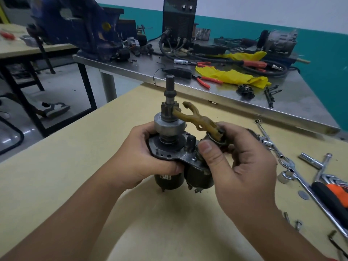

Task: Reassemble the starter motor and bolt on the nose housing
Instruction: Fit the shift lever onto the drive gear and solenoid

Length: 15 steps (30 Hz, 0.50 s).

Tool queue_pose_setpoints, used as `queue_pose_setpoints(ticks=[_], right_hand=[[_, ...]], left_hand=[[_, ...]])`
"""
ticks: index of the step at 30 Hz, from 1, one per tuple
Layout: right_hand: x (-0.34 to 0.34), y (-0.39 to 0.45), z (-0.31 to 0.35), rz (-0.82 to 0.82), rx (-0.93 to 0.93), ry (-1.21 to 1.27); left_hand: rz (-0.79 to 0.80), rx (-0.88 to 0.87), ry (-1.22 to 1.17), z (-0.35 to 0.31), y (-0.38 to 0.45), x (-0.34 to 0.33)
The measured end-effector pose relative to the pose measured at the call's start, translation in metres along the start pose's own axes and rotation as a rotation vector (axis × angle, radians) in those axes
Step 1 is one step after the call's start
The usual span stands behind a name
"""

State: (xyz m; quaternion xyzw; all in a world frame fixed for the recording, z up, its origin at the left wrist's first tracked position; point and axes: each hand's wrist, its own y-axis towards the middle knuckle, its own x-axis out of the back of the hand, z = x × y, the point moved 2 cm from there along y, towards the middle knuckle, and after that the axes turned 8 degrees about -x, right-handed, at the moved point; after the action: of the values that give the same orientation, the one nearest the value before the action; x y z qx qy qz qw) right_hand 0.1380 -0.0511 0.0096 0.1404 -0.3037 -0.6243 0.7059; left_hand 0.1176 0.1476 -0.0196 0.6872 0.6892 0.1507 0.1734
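A steel workbench (293,102) is standing at the back, abutting a tan wooden table (66,166) in the foreground. A blue bench vise (81,25) is sitting at the steel bench's left end, with a dark power unit (179,21) upright near the wall and yellow cloth (235,76) lying among red-handled pliers (207,81).

The starter motor (175,157) is being held upright just above the wooden table, near its centre. Its two dark cylindrical bodies are hanging side by side beneath a flat mounting plate, and its shaft (170,91) is pointing straight up, carrying a silver drive clutch (168,126) with a small pinion above it.

The left hand (143,157) is gripping the motor body and plate from the left, fingers curled round the far side and thumb lying along the plate's front edge. The right hand (243,157) is gripping the solenoid side, thumb pressing near the plunger end, fingers wrapped behind it.

A tan shift fork (195,119) is angling up and left from the right hand's fingers, its forked end sitting just beside the pinion; whether it is touching cannot be told.

A socket wrench set (286,159) is lying on the wooden table to the right, well apart from the motor
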Motion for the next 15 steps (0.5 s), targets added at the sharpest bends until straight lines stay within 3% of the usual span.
queue_pose_setpoints(ticks=[3,7,11,15], right_hand=[[-0.007,-0.003,-0.005,-0.026,0.026,0.004],[-0.017,-0.009,-0.007,-0.098,0.055,0.074],[-0.018,-0.009,-0.013,-0.095,0.044,0.099],[-0.019,-0.009,-0.015,-0.075,0.047,0.117]], left_hand=[[0.015,0.009,-0.009,-0.001,0.000,0.001],[0.147,-0.006,-0.163,-0.013,0.003,0.008],[-0.009,-0.090,-0.113,-0.020,0.008,0.014],[-0.059,-0.126,-0.126,-0.022,0.007,0.008]])
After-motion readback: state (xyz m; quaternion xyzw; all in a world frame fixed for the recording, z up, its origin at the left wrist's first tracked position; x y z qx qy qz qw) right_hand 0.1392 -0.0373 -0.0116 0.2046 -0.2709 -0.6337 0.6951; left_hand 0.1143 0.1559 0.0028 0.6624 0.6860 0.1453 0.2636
